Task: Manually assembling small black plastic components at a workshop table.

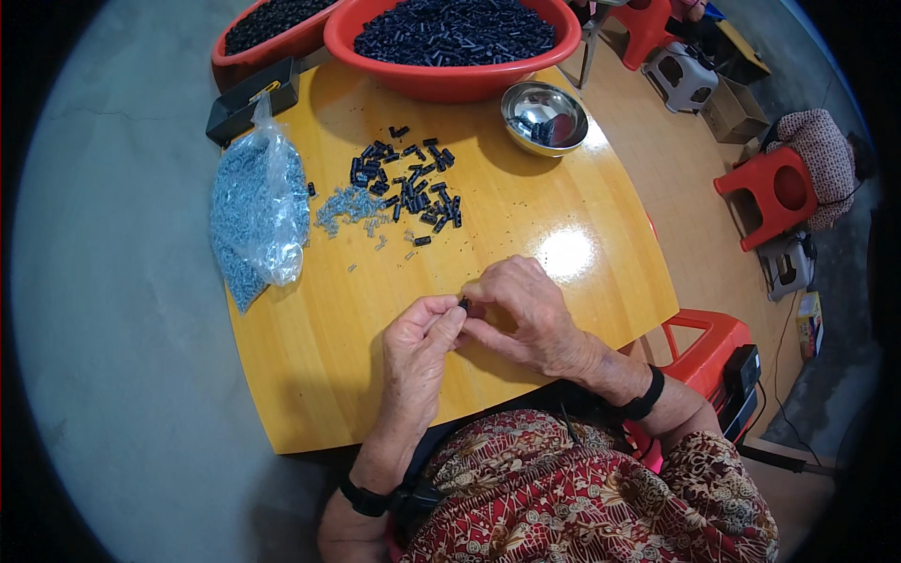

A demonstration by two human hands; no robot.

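your left hand [418, 352] and right hand [521, 314] meet at frame centre over the desk [310, 375], fingertips pinched shut on one small black part [464, 303].

Small workshop: parts basins [450, 80], plastic stools [774, 192].

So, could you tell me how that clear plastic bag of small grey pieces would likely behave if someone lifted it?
The plastic bag would probably sag and shift, since its thin film slumps over loose pieces. It looks fairly heavy for its size, being well filled. Its twisted top seems untied, so pieces might spill onto the table.
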